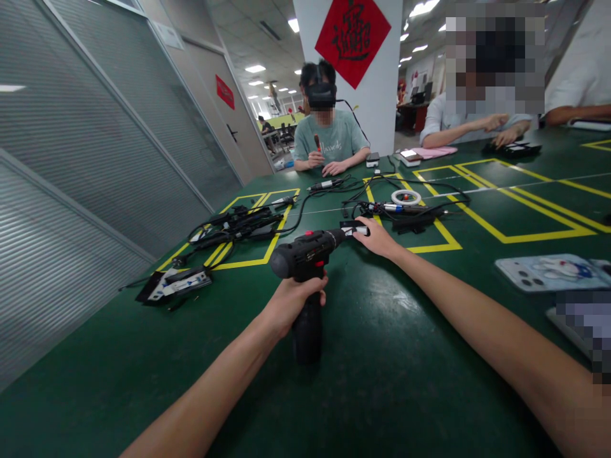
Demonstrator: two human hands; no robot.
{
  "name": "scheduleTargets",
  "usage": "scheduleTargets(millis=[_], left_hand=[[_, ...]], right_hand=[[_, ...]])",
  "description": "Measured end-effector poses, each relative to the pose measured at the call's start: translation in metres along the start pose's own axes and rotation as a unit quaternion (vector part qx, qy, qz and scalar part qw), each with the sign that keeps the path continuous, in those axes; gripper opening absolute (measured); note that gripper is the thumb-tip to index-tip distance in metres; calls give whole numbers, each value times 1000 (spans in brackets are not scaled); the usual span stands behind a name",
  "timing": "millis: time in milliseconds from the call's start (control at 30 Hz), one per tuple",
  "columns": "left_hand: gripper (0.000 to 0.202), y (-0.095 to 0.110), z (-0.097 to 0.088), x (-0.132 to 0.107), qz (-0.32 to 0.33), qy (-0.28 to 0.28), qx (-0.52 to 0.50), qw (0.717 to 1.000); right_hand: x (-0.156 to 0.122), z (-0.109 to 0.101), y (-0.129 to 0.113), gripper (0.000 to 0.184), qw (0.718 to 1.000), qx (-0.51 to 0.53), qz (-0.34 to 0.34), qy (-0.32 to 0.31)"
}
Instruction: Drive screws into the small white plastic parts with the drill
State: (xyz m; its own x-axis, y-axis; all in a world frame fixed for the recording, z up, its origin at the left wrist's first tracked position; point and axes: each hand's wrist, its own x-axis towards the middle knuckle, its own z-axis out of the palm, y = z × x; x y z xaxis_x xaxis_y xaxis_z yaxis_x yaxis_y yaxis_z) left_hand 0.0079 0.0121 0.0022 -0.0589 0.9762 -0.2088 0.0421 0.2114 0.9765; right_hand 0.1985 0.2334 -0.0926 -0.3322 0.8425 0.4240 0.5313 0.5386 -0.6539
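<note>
My left hand [298, 298] is wrapped round the grip of a black cordless drill [305, 256] with red details. The drill points forward and to the right, its battery base low over the green table. Ahead of it, my right hand [375, 236] grips a small white and black block-like piece [354, 230] between thumb and fingers. The drill's tip meets or nearly meets the left end of this piece; whether they touch I cannot tell. What exactly the piece is does not show clearly.
Tangled black cables [238, 222] lie at left, near a black and white packet [176, 285]. Beyond my right hand are a tape roll [405, 197] and more cables. A phone [554, 272] rests at right. Co-workers sit across the table [405, 369], one holding a brush-like tool [317, 144].
</note>
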Motion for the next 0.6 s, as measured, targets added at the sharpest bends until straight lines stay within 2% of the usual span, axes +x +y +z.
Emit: scheduleTargets(millis=[600], left_hand=[[24,-3,-1,2,12,-11,-18,1000]], right_hand=[[0,1,2,49,1000,0,-4,4]])
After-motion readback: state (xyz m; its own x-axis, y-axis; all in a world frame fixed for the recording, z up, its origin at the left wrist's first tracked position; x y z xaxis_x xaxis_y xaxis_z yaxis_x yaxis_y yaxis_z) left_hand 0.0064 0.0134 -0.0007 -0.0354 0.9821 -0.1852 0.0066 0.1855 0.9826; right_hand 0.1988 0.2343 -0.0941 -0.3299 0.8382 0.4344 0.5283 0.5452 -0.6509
